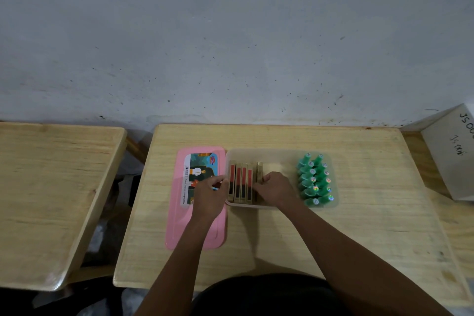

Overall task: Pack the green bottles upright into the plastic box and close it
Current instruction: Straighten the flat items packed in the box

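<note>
A translucent plastic box lies open in the middle of the table. Several green bottles stand in two rows at its right end, leaning a little, caps up. Several gold-and-red cartons stand on edge at its left end. My right hand is inside the box, fingers closed on the rightmost gold carton. At the box's left wall my left hand grips the rim with bent fingers. The pink lid lies flat beside the box on the left, partly under my left arm.
A white cardboard box with handwriting sits at the table's right edge. A second wooden table stands to the left across a gap. A grey wall runs right behind both tables.
</note>
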Available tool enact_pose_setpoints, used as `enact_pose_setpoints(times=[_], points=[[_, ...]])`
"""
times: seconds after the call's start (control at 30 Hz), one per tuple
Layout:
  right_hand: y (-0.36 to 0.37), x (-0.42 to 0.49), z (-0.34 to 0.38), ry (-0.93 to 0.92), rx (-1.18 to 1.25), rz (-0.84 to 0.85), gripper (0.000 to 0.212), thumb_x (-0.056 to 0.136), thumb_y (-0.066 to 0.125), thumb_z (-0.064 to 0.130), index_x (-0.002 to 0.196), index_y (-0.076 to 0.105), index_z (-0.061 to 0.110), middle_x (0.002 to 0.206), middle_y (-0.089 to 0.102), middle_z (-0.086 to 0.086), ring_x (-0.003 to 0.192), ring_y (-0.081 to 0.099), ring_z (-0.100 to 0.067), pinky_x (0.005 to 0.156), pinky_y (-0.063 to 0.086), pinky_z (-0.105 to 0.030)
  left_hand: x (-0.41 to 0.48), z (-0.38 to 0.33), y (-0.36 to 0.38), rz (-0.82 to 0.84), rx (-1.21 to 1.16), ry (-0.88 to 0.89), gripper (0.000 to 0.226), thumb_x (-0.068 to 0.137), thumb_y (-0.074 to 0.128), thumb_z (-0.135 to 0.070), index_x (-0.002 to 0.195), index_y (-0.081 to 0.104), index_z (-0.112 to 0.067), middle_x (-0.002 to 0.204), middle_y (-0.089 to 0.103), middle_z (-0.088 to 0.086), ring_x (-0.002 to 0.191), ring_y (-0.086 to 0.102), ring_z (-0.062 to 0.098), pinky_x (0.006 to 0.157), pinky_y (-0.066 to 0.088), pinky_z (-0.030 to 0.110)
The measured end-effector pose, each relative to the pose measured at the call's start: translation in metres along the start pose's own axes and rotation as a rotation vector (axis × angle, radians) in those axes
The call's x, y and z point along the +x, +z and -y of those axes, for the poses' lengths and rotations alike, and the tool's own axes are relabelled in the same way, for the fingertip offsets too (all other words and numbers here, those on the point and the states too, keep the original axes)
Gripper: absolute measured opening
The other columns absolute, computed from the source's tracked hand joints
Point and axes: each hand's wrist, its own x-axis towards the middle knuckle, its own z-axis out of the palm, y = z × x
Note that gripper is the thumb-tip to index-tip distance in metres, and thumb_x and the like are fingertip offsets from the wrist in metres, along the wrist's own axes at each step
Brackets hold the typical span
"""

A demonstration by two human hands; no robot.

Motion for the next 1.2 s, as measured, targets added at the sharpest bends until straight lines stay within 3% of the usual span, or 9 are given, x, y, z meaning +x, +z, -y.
enact_pose_setpoints(times=[0.13, 0.27, 0.57, 0.67, 0.8, 0.9, 1.03, 1.1, 1.2], points=[[-0.003, 0.000, -0.004, -0.015, 0.021, -0.010, 0.035, 0.080, 0.059, 0.035, 0.068, 0.067, 0.003, 0.060, 0.062, -0.009, 0.055, 0.055, -0.019, 0.055, 0.044, -0.029, 0.000, 0.000, 0.001, 0.004, -0.004, -0.011, 0.029, 0.093, 0.056, -0.018, 0.118, 0.063, -0.006, 0.099, 0.065, 0.001, 0.080, 0.054, 0.004, 0.061, 0.037, 0.005], [-0.007, 0.002, -0.008, -0.009, 0.086, -0.015, 0.038, 0.086, 0.052, 0.031, 0.053, 0.050, 0.014, 0.051, 0.046, -0.005, 0.049, 0.040, -0.017, 0.051, 0.031, -0.029, 0.000, 0.000, 0.001, -0.002, -0.017, -0.004, 0.029, 0.092, 0.057, -0.018, 0.117, 0.064, -0.006, 0.100, 0.067, 0.003, 0.082, 0.057, 0.006, 0.059, 0.039, 0.004], [-0.008, 0.011, -0.007, 0.165, 0.379, 0.018, 0.042, 0.099, 0.033, 0.029, 0.070, 0.056, 0.010, 0.068, 0.057, -0.009, 0.068, 0.056, -0.025, 0.067, 0.043, -0.033, 0.000, 0.001, 0.000, -0.014, -0.012, 0.007, 0.027, 0.092, 0.057, -0.017, 0.115, 0.066, -0.006, 0.096, 0.067, 0.001, 0.078, 0.056, 0.003, 0.058, 0.038, 0.003], [-0.009, 0.011, -0.006, 0.176, 0.412, 0.046, 0.041, 0.099, 0.036, 0.032, 0.073, 0.057, 0.009, 0.070, 0.059, -0.010, 0.069, 0.058, -0.026, 0.065, 0.046, -0.032, 0.000, 0.001, 0.001, -0.014, -0.010, 0.012, 0.027, 0.092, 0.058, -0.017, 0.115, 0.066, -0.006, 0.098, 0.068, 0.004, 0.077, 0.056, 0.002, 0.058, 0.039, 0.003], [-0.006, 0.013, -0.011, 0.114, 0.365, 0.041, 0.039, 0.087, 0.048, 0.038, 0.065, 0.061, 0.008, 0.069, 0.063, -0.015, 0.073, 0.066, -0.036, 0.079, 0.056, -0.049, 0.000, 0.001, 0.001, -0.016, -0.006, 0.017, 0.027, 0.092, 0.057, -0.018, 0.115, 0.066, -0.006, 0.100, 0.070, 0.006, 0.075, 0.055, -0.001, 0.056, 0.040, 0.003], [-0.004, 0.015, -0.016, 0.094, 0.346, 0.039, 0.042, 0.080, 0.054, 0.038, 0.068, 0.068, 0.001, 0.074, 0.071, -0.023, 0.080, 0.070, -0.041, 0.077, 0.057, -0.056, -0.001, 0.001, 0.000, -0.016, -0.008, 0.015, 0.027, 0.093, 0.057, -0.018, 0.116, 0.065, -0.006, 0.101, 0.069, 0.007, 0.075, 0.055, 0.000, 0.056, 0.040, 0.003], [-0.008, 0.011, -0.014, 0.042, 0.295, -0.037, 0.038, 0.082, 0.063, 0.037, 0.057, 0.069, 0.008, 0.057, 0.068, -0.010, 0.061, 0.068, -0.027, 0.056, 0.051, -0.035, -0.001, 0.000, 0.001, -0.018, -0.014, 0.008, 0.028, 0.092, 0.057, -0.019, 0.117, 0.065, -0.006, 0.103, 0.070, 0.009, 0.081, 0.058, 0.008, 0.060, 0.038, 0.005], [-0.009, 0.009, -0.014, 0.002, 0.250, -0.069, 0.024, 0.082, 0.068, 0.034, 0.076, 0.072, 0.012, 0.067, 0.070, -0.005, 0.058, 0.064, -0.018, 0.053, 0.047, -0.024, -0.001, 0.000, 0.001, -0.022, -0.013, 0.010, 0.028, 0.092, 0.057, -0.019, 0.117, 0.065, -0.006, 0.103, 0.069, 0.008, 0.081, 0.057, 0.007, 0.059, 0.039, 0.005], [-0.011, 0.004, -0.013, -0.055, 0.116, -0.119, 0.013, 0.082, 0.063, 0.011, 0.094, 0.068, 0.010, 0.079, 0.066, -0.003, 0.066, 0.060, -0.017, 0.054, 0.042, -0.023, -0.002, -0.001, 0.000, -0.017, -0.010, 0.013, 0.028, 0.093, 0.057, -0.019, 0.117, 0.064, -0.006, 0.103, 0.068, 0.006, 0.080, 0.056, 0.005, 0.054, 0.041, 0.004]])
